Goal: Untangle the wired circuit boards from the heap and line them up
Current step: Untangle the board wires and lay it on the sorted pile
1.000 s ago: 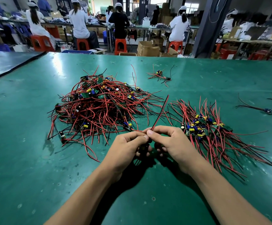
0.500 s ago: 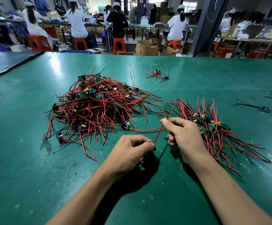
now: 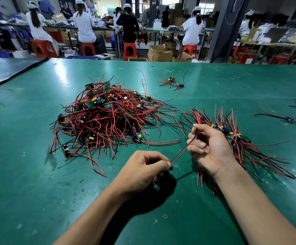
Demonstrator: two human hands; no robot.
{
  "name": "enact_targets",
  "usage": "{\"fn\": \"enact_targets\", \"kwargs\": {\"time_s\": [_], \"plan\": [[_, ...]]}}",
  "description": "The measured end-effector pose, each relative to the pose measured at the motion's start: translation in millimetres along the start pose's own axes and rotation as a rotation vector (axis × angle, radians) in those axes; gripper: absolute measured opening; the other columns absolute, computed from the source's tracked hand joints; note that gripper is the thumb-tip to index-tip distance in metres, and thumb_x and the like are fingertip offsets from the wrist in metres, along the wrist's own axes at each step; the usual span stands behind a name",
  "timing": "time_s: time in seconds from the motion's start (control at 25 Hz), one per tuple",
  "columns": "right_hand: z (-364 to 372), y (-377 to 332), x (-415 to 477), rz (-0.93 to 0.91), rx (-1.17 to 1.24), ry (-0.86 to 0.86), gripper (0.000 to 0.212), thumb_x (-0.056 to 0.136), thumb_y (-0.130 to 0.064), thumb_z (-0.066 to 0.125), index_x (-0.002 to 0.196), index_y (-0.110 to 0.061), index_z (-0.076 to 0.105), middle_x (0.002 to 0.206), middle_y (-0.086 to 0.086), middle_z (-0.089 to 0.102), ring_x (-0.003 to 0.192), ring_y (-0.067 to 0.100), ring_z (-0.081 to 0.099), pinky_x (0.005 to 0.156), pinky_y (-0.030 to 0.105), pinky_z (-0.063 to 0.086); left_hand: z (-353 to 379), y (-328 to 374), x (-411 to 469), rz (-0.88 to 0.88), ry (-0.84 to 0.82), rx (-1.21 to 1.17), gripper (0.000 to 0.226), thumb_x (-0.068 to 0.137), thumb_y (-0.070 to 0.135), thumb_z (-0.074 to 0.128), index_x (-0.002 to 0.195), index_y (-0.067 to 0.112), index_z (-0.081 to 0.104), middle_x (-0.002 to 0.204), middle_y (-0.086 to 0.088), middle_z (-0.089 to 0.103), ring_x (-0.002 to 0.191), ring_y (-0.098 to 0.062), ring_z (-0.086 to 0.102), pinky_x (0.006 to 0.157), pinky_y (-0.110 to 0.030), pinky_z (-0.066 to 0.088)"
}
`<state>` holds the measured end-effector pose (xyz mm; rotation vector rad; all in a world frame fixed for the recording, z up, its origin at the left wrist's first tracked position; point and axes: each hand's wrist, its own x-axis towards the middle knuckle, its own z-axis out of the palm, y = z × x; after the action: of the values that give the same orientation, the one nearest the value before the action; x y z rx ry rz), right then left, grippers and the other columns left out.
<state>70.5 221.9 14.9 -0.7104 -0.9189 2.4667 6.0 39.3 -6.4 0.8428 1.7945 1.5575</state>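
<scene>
**1 lead pulled straight between 2 hands**

Nearest to us, we are holding 1 wired board (image 3: 160,174) just above the green table (image 3: 37,191). Our left hand (image 3: 143,167) is clenching its fingers round the board. The fist is hiding most of it, with only a fleck of yellow showing, and thumb and forefinger are pinching the red-and-black lead (image 3: 180,152) where it comes out. Our right hand (image 3: 209,147) is pinching the same lead farther along between thumb and forefinger, with the other 3 fingers loosely curled. The lead is running straight from near left to far right.

We are judging 2 risks here. Pulling too hard could be straining the joint where the lead meets the board. The right wrist is also hanging over the near left part of the lined-up row (image 3: 246,144), so a careless sweep could be dragging those leads askew.

Farther out on the left, the heap (image 3: 104,119) is lying thick with looping red leads and fewer black ones. Small green boards with yellow and blue parts are poking through. The wires are looking springy and hooked into each other, so lifting 1 fast could be hauling its neighbours along.

Beyond, a small cluster (image 3: 172,82) is lying apart at the far side, and 1 stray board (image 3: 288,119) is lying at the right.
</scene>
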Motion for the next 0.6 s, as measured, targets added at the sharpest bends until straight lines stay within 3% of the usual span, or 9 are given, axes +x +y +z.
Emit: {"fn": "enact_targets", "kwargs": {"time_s": [0.16, 0.28, 0.4, 0.52, 0.6], "plan": [[1.6, 3.6, -0.5, -0.017, -0.064, -0.051, 0.021, 0.089, -0.026, 0.065, 0.08, -0.007, 0.065, 0.066, -0.002, 0.046, 0.037, 0.002, 0.032, 0.033, 0.014, 0.026, -1.3, 0.1, 1.7, -0.029, 0.029, -0.076, 0.01, 0.083, 0.014, 0.071, 0.073, 0.011, 0.073, 0.064, -0.005, 0.064, 0.06, -0.018, 0.053, 0.058, -0.025, 0.04], [2.9, 12.1, -1.1, -0.119, -0.307, -0.087, 0.043, 0.075, -0.043, 0.071, 0.098, -0.007, 0.072, 0.066, -0.005, 0.056, 0.045, 0.005, 0.039, 0.039, 0.017, 0.034, -2.8, 0.2, 5.6, -0.059, 0.137, -0.244, 0.013, 0.09, 0.009, 0.065, 0.079, 0.007, 0.071, 0.068, -0.01, 0.068, 0.053, -0.012, 0.056, 0.05, -0.018, 0.043], [-0.5, 24.1, -3.6, -0.193, -0.604, -0.182, 0.032, 0.08, -0.033, 0.075, 0.103, -0.01, 0.073, 0.075, -0.002, 0.062, 0.049, 0.009, 0.048, 0.044, 0.021, 0.04, -6.7, 4.2, 7.5, -0.071, 0.228, -0.433, 0.012, 0.089, 0.018, 0.065, 0.083, 0.01, 0.07, 0.078, -0.013, 0.073, 0.056, -0.014, 0.064, 0.048, -0.017, 0.047], [0.7, 36.7, -10.5, -0.348, -1.134, -0.305, 0.013, 0.089, -0.015, 0.075, 0.102, -0.017, 0.075, 0.082, 0.003, 0.069, 0.056, 0.01, 0.056, 0.054, 0.024, 0.047, -12.0, 6.3, 9.1, -0.059, 0.307, -0.583, 0.017, 0.079, 0.033, 0.069, 0.076, 0.016, 0.072, 0.087, -0.01, 0.075, 0.064, -0.018, 0.066, 0.058, -0.027, 0.048], [4.3, 47.1, -16.3, -0.306, -1.175, -0.437, 0.012, 0.086, -0.019, 0.078, 0.098, -0.019, 0.076, 0.081, 0.004, 0.073, 0.063, 0.013, 0.059, 0.061, 0.028, 0.05, -13.1, 7.4, 9.8, -0.064, 0.346, -0.646, 0.02, 0.078, 0.037, 0.069, 0.077, 0.017, 0.071, 0.092, -0.008, 0.076, 0.064, -0.019, 0.062, 0.057, -0.028, 0.047]]}}
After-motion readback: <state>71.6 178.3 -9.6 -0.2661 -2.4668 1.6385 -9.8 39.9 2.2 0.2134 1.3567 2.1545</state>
